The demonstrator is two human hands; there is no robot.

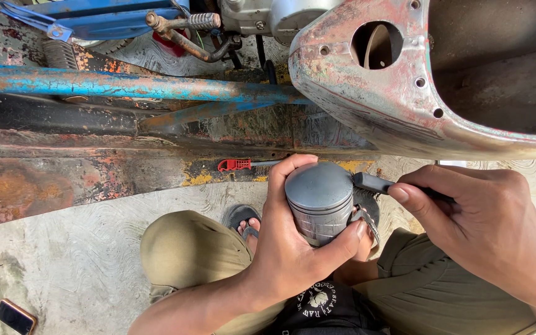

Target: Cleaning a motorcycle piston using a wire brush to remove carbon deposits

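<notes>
My left hand (293, 248) is wrapped around a grey metal piston (321, 198), holding it upright above my knees with its flat crown facing the camera. Ring grooves show on its side. My right hand (485, 229) grips a dark slim tool (372, 183), and the tool's tip touches the upper right side of the piston. Both hands are over my lap, in front of my sandalled foot (243, 220).
A worn red and grey scooter body (404, 93) and a rusty blue frame tube (125, 84) lie ahead. A red-handled screwdriver (236, 164) rests on the rusty metal step. A phone (15, 316) lies on the concrete floor at bottom left.
</notes>
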